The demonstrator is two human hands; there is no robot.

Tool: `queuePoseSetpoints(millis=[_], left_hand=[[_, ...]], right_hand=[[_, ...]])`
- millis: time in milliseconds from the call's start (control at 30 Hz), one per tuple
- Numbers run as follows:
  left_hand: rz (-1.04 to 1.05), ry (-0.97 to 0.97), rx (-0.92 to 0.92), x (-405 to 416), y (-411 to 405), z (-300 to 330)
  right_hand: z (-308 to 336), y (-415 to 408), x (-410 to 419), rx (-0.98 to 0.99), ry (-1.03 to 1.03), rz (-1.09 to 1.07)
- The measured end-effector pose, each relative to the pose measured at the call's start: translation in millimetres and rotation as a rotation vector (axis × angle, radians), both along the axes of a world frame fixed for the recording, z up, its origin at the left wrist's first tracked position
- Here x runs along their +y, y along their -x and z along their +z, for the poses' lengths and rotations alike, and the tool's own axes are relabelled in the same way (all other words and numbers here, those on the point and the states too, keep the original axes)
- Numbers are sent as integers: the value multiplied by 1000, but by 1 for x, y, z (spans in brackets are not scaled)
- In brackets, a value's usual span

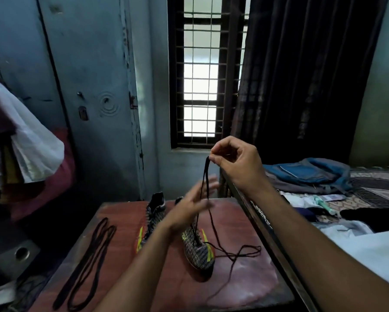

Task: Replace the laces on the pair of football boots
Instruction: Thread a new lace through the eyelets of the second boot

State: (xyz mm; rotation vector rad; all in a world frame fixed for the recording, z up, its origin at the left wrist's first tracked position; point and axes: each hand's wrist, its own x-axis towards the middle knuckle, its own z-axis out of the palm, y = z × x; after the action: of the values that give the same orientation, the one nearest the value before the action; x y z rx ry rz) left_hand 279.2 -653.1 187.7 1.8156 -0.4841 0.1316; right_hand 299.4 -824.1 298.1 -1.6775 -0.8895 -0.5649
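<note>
The right hand point(235, 162) is raised at one o'clock above the table point(126, 278), thumb and forefinger pinching the doubled top of a black lace point(203, 188). The lace hangs nearly straight down into the right boot point(198, 251), then trails loose toward four o'clock. That boot lies mid-table, its long axis running from twelve to six o'clock. The left hand point(189, 210), blurred, has straight fingers beside the strands, gripping nothing. The left boot point(154, 212) sits at eleven; spare laces point(87, 262) at nine.
</note>
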Motion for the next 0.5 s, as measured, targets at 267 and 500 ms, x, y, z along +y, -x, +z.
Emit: queuePoseSetpoints(millis=[267,500], left_hand=[[374,306,-361,-19,26,48],[397,-67,-411,-10,27,22]], right_hand=[[-11,4,-4,20,36,26],[-70,8,-27,260,14,92]])
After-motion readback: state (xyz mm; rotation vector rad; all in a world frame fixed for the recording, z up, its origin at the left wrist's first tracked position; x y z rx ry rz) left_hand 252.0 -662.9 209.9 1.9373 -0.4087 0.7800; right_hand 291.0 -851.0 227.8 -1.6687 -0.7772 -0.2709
